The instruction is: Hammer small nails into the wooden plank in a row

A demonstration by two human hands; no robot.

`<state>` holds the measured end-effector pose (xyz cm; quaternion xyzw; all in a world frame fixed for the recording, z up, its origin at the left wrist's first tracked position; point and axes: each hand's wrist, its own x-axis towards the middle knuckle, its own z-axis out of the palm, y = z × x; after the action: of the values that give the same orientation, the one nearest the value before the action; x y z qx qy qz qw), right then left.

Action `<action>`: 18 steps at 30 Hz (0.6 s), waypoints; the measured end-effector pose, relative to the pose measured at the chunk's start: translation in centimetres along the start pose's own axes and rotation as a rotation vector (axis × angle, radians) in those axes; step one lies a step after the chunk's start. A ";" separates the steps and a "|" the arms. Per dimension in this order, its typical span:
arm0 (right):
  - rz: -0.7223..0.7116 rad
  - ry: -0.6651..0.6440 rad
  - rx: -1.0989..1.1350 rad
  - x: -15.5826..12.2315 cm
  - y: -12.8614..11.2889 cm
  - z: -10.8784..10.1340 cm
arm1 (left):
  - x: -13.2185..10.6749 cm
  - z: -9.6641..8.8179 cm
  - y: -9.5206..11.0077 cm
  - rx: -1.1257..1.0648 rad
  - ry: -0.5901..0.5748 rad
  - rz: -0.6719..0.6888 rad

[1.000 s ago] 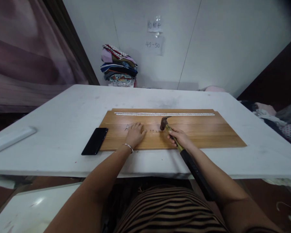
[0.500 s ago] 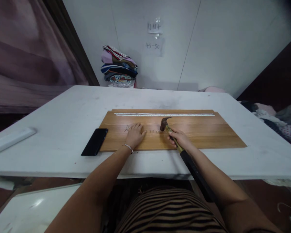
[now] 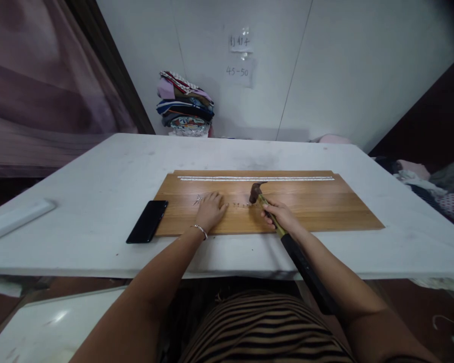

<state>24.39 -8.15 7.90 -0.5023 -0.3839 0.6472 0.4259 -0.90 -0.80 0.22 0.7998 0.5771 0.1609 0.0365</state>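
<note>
A wooden board (image 3: 318, 206) lies on the white table (image 3: 98, 171). My right hand (image 3: 282, 216) is closed round the neck of a hammer (image 3: 258, 191), whose dark head hovers just over a short row of nails (image 3: 239, 204) set in the board. My left hand (image 3: 211, 210) rests flat on the board, fingers spread, left of that row. A few loose nails (image 3: 197, 199) lie by its knuckles. A bracelet circles my left wrist.
A black phone (image 3: 148, 227) lies against the board's left edge. A white ruler strip (image 3: 255, 178) runs along the board's far side. A white bar-shaped object (image 3: 17, 218) sits at the table's left. Folded fabrics (image 3: 184, 103) are stacked by the wall.
</note>
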 end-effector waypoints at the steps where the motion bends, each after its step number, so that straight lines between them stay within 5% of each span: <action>1: 0.005 0.002 -0.003 0.0 0.1 0.0 | 0.0 0.0 0.0 -0.002 0.003 0.001; 18: 0.017 -0.005 0.018 0.2 0.1 0.1 | 0.0 -0.1 0.1 -0.022 -0.009 -0.009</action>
<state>24.30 -8.03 7.79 -0.5001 -0.3748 0.6556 0.4237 -0.85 -0.82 0.35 0.7975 0.5787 0.1634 0.0490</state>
